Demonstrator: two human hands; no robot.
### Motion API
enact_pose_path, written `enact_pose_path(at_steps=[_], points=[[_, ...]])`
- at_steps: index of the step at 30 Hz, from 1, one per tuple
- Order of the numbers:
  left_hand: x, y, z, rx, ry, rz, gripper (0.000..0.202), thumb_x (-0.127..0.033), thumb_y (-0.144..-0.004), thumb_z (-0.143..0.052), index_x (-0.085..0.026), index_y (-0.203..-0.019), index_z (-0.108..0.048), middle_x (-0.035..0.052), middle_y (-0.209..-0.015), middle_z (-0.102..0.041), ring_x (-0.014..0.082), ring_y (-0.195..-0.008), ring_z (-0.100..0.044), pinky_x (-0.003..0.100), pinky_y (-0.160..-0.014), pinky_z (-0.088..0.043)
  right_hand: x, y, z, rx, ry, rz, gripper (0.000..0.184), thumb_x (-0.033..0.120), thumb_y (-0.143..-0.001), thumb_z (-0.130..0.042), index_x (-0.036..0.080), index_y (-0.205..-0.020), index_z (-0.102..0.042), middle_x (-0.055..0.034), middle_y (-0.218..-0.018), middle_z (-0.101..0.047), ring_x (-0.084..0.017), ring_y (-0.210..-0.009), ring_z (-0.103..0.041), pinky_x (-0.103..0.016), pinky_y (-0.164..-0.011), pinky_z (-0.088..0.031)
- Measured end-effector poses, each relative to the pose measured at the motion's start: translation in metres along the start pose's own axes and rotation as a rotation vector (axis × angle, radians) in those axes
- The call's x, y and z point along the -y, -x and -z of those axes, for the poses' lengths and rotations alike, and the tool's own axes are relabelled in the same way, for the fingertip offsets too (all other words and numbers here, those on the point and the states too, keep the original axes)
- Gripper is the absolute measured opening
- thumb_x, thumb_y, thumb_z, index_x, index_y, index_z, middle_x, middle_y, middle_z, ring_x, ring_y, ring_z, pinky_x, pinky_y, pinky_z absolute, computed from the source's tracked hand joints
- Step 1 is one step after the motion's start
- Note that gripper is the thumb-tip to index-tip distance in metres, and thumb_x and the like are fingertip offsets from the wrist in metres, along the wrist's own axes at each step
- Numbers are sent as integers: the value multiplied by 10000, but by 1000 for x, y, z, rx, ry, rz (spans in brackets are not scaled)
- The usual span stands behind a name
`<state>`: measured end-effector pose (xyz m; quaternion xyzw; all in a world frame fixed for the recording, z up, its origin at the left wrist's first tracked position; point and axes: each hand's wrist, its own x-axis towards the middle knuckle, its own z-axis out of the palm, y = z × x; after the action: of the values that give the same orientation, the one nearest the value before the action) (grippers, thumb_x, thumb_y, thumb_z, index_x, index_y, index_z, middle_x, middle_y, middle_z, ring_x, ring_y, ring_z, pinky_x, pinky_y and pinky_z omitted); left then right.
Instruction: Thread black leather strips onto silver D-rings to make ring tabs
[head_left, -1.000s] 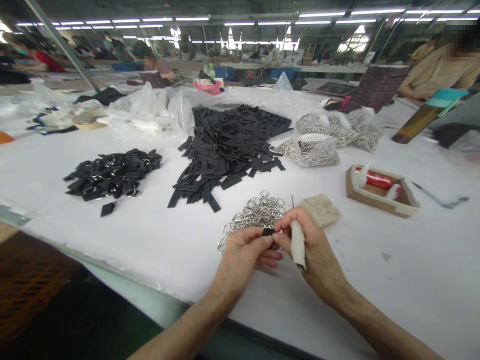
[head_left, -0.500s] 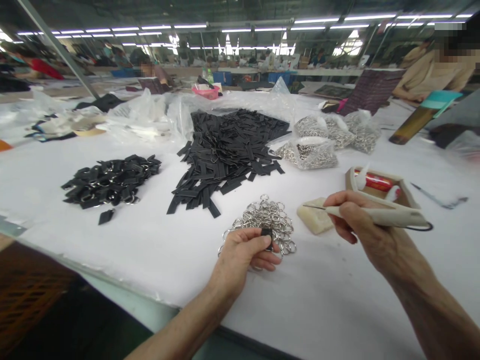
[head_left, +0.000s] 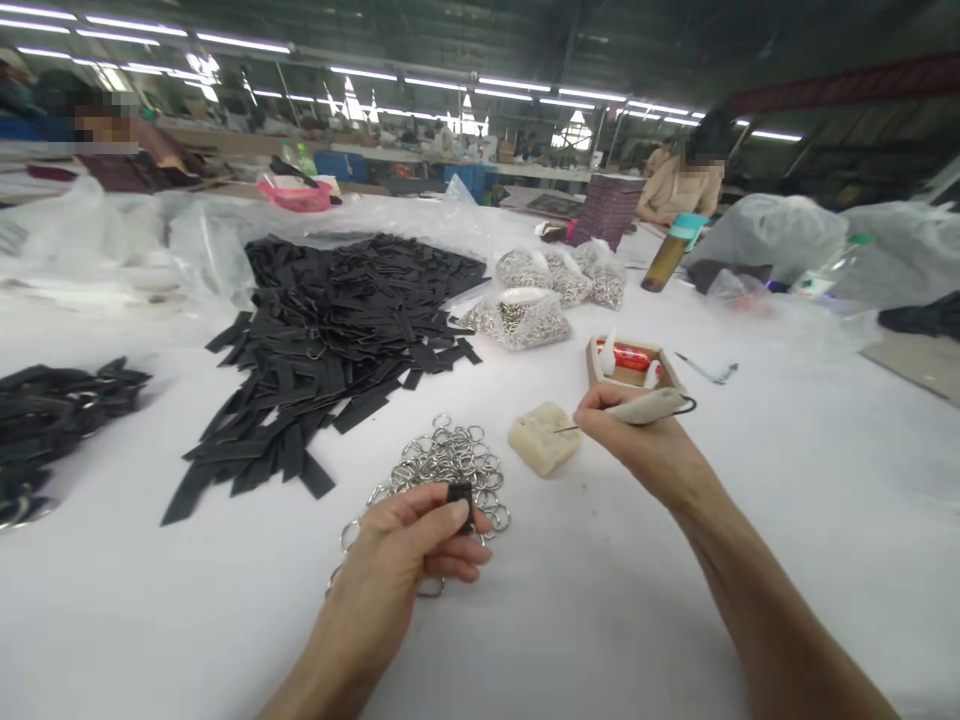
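Note:
My left hand (head_left: pixel 409 545) pinches a small folded black strap piece (head_left: pixel 460 497) above a loose heap of metal rings (head_left: pixel 442 462). My right hand (head_left: pixel 630 435) grips a pale-handled pointed tool (head_left: pixel 645 405). The tool's thin metal tip touches a cream block (head_left: pixel 541 437) lying right of the rings. A big pile of flat black straps (head_left: pixel 334 330) lies beyond the rings.
A smaller heap of finished black pieces with rings (head_left: pixel 52 410) sits at the far left. Clear bags of rings (head_left: pixel 525 315) and a small cardboard tray (head_left: pixel 596 365) with a red tube stand behind. A bottle (head_left: pixel 667 255) and a seated person are further back right.
My right hand left the strap piece, swung out right with the tool and now has its tip on the cream block. The camera turned to the right. My left hand keeps the black piece.

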<state>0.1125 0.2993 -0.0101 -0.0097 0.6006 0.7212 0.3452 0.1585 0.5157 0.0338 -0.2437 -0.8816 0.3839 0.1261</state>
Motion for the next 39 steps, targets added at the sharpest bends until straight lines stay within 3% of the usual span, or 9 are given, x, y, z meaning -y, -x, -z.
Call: enact_pose_path(at_steps=[15, 21, 24, 28, 30, 39], points=[[8, -2, 5, 54, 5, 32, 144, -254, -679, -704, -118, -704, -661, 65, -759, -696, 124, -535, -624, 194, -484, -512, -9, -3, -17, 112, 15, -45, 119, 286, -686, -504, 200, -618, -549, 48, -560, -497, -121, -542, -415, -228, -474, -257], [8, -1, 5, 89, 36, 11, 124, -244, -705, -683, -121, -701, -663, 63, -732, -692, 118, -534, -620, 194, -498, -514, -14, -4, -8, 64, -45, 53, 152, 299, -700, -521, 182, -608, -554, 36, -534, -453, -109, -500, -361, -240, -450, -220], [9, 0, 5, 110, 40, -12, 134, -244, -730, -656, -112, -712, -662, 70, -746, -691, 121, -552, -627, 197, -516, -518, -15, -2, -3, 69, -218, 65, 171, 323, -701, -571, 177, -613, -557, 40, -493, -395, -99, -468, -307, -246, -432, -170], [10, 2, 4, 142, 49, -53, 134, -229, -754, -621, -101, -745, -660, 80, -770, -690, 135, -587, -643, 209, -547, -527, -4, 10, -10, 241, -653, 79, 199, 307, -695, -624, 160, -594, -537, 47, -474, -333, -82, -453, -237, -248, -427, -122], [11, 3, 3, 148, 52, -66, 128, -221, -755, -615, -101, -758, -660, 82, -786, -690, 142, -603, -650, 217, -558, -531, 4, 18, -18, 325, -762, 76, 194, 287, -699, -627, 158, -592, -528, 49, -481, -329, -79, -460, -230, -245, -431, -125], [8, 7, 0, 152, 21, -94, 127, -212, -756, -602, -102, -779, -661, 85, -807, -689, 150, -611, -651, 235, -580, -535, 2, 26, -37, 422, -725, 119, 177, 277, -761, -597, 174, -633, -532, 46, -530, -355, -93, -505, -269, -239, -456, -169]])
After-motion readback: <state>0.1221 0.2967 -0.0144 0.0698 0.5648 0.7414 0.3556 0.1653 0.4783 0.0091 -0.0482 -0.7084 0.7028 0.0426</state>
